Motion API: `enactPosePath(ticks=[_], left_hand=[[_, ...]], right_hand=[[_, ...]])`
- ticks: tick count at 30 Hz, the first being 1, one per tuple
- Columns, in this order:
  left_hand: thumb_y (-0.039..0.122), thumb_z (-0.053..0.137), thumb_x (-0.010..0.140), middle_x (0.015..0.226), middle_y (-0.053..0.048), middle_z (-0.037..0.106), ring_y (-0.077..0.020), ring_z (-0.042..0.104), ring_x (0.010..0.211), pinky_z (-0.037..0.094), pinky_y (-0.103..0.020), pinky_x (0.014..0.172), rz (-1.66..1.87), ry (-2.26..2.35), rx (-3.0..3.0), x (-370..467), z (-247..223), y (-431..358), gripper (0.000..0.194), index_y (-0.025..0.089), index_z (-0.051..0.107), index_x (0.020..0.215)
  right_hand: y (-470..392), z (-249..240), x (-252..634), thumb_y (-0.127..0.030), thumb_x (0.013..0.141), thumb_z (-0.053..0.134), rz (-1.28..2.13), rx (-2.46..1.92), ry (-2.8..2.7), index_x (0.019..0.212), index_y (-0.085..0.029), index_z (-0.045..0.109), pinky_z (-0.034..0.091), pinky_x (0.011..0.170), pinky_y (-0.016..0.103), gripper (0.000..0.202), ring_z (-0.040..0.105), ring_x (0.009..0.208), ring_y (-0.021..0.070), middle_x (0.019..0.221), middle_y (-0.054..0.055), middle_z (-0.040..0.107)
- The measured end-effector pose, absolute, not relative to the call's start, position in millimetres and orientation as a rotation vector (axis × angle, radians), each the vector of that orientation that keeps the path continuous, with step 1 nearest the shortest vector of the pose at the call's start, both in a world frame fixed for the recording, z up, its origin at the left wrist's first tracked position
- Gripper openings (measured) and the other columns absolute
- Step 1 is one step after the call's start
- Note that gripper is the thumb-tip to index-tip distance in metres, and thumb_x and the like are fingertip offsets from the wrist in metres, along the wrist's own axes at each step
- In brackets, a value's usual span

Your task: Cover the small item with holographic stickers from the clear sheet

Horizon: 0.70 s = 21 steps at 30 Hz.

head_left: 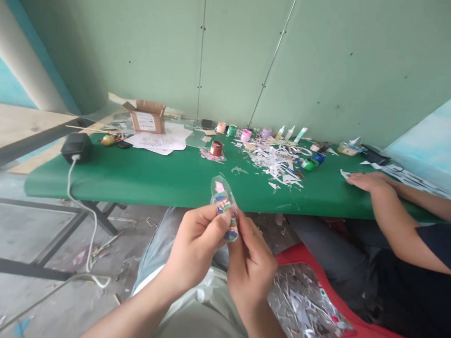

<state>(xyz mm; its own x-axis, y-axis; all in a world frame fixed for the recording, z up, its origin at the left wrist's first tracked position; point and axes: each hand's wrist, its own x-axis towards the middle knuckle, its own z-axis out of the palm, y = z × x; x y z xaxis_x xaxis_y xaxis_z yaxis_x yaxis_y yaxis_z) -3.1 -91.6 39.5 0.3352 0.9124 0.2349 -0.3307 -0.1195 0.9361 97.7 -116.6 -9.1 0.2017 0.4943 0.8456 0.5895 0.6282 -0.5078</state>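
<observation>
A small multicoloured strip with clear edges point(222, 202), like painted pieces on transparent plastic, is held up over my lap, just off the table's front edge. My left hand point(193, 241) pinches it from the left, with the thumb across its front. From the right, my right hand point(251, 262) grips its lower edge with closed fingers. Parts of the strip are hidden behind my fingers, and I cannot make out its exact kind. Beyond it, a brown paint pot point(216, 148) sits on the green tabletop point(166, 173).
White paper scraps point(277, 160) lie heaped near several paint pots and glue tubes. A cardboard box point(148, 117) stands on papers at the back left, near a black power adapter point(76, 147). At right, a co-worker's hand point(364, 180) presses on the table beside a red chair point(306, 255).
</observation>
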Motion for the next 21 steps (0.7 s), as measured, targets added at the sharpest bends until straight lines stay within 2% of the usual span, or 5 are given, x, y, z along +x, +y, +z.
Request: enactPosePath(ticks=[7,14,21], left_hand=[[0.034,0.059,0.091,0.055,0.007,0.034,-0.0046,0.021,0.046,0.021,-0.020,0.041,1.237,0.645,1.248,-1.9,38.1,-88.7,0.031,0.015,0.055,0.067],[0.034,0.056,0.092,0.057,0.005,0.039,-0.0053,0.025,0.048,0.020,-0.021,0.042,1.209,0.686,1.351,-5.0,37.1,-90.8,0.035,0.016,0.051,0.063],[0.034,0.058,0.091,0.055,0.007,0.033,-0.0055,0.021,0.049,0.021,-0.020,0.042,1.204,0.668,1.253,-4.3,37.9,-90.0,0.034,0.016,0.053,0.063]], right_hand=[[-117.7,-9.9,96.9,-0.018,0.102,0.048,-0.046,-0.972,-1.446,0.137,-0.020,0.062,0.061,0.066,0.025,0.038,0.075,0.083,0.0172,0.096,0.007,0.078],[-116.7,-8.5,98.2,-0.016,0.101,0.048,-0.076,-0.968,-1.447,0.136,-0.020,0.063,0.061,0.065,0.025,0.038,0.074,0.079,0.0163,0.093,0.006,0.077],[-119.6,-8.7,98.4,-0.016,0.101,0.049,-0.025,-0.945,-1.450,0.133,-0.020,0.064,0.061,0.065,0.025,0.036,0.074,0.082,0.0169,0.092,0.007,0.077]])
